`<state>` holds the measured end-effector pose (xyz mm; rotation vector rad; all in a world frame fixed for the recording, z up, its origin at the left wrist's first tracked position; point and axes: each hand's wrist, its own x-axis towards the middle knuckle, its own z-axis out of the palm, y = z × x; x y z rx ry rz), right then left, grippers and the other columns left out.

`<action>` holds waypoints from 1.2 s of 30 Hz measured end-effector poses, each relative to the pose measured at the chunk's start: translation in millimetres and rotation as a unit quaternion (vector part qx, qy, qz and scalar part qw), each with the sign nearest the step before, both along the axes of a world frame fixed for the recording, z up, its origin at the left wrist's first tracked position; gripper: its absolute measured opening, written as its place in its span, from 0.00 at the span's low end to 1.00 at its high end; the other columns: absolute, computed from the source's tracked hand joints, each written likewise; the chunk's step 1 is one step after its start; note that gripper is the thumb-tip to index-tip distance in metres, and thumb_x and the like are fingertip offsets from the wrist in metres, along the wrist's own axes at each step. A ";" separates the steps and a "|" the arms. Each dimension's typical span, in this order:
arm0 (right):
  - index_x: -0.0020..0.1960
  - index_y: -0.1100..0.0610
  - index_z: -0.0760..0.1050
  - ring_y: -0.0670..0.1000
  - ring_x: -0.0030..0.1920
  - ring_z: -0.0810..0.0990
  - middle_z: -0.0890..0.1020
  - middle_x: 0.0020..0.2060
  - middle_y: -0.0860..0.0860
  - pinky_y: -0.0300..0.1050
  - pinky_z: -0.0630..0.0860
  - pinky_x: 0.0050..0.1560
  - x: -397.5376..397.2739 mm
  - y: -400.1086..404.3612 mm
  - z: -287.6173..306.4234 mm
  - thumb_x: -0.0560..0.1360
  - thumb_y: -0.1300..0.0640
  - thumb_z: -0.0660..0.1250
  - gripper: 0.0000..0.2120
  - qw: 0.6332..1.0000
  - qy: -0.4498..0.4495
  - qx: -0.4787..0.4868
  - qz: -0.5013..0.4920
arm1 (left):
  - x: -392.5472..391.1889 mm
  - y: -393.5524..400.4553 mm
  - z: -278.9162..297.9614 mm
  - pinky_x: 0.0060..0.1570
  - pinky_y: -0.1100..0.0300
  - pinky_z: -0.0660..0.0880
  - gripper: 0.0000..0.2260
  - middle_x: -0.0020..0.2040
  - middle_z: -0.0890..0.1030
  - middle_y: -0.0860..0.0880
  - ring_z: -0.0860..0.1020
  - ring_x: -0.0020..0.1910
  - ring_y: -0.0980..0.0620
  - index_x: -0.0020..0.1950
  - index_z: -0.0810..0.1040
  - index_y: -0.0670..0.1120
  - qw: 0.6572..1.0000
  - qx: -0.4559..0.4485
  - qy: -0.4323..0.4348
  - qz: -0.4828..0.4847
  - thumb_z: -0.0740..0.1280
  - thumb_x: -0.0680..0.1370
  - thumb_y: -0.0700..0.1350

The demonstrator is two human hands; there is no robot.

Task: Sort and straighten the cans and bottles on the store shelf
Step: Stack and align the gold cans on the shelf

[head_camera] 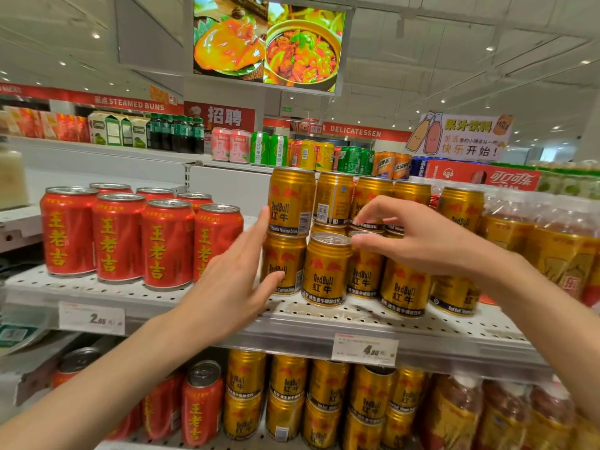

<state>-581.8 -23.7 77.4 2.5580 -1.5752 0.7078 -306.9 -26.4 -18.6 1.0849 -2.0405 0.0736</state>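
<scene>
- The white perforated metal shelf (136, 292) carries two groups of drinks: red aluminium cans with yellow Chinese characters (118, 237) on its left part, and gold Red Bull cans (326, 271) stacked two high to their right.
- The left hand (233, 280) is spread, fingers straight and together, reaching into the gap between the red cans and the gold stack. Its fingertips lie at the left edge of the gold column; whether they touch a can cannot be told because of blur.
- The right hand (418, 235) hovers over the gold stack with fingers loosely curled, thumb and forefinger tips close to the rim of a lower-tier can; a firm pinch cannot be confirmed.
- One front gold can with an uncovered silver top (329, 238) stands just left of the right hand's fingertips, with no can stacked on it.
- Clear plastic bottles of amber drink with yellow labels (552, 251) stand at the right end of the shelf.
- A white price tag reading 4.00 (365, 349) hangs on the shelf's front edge below the gold cans.
- The lower shelf holds more red and gold cans.
</scene>
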 end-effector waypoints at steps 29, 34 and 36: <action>0.55 0.45 0.70 0.36 0.39 0.75 0.78 0.51 0.42 0.38 0.72 0.43 -32.0 0.9 -22.5 0.73 0.35 0.70 0.18 0.999 0.015 0.028 -0.006 | -61.9 -14.2 29.8 0.52 0.49 0.76 0.26 0.59 0.83 0.49 0.80 0.56 0.46 0.67 0.77 0.46 0.941 -0.193 -0.271 0.067 0.72 0.73 0.59; 0.64 0.42 0.72 0.43 0.63 0.76 0.77 0.64 0.41 0.46 0.76 0.63 -43.6 10.4 -5.9 0.68 0.29 0.65 0.29 0.998 0.003 0.047 -0.035 | -68.2 -14.0 43.4 0.49 0.51 0.77 0.26 0.56 0.84 0.47 0.80 0.53 0.46 0.65 0.79 0.44 0.928 -0.212 -0.302 0.061 0.69 0.74 0.60; 0.70 0.44 0.71 0.44 0.66 0.74 0.76 0.67 0.42 0.48 0.75 0.66 -54.1 17.0 -1.7 0.68 0.30 0.68 0.34 0.997 0.039 0.037 -0.055 | -75.9 -13.7 47.6 0.51 0.51 0.78 0.29 0.59 0.82 0.47 0.79 0.56 0.46 0.67 0.77 0.45 0.934 -0.212 -0.286 0.040 0.65 0.75 0.63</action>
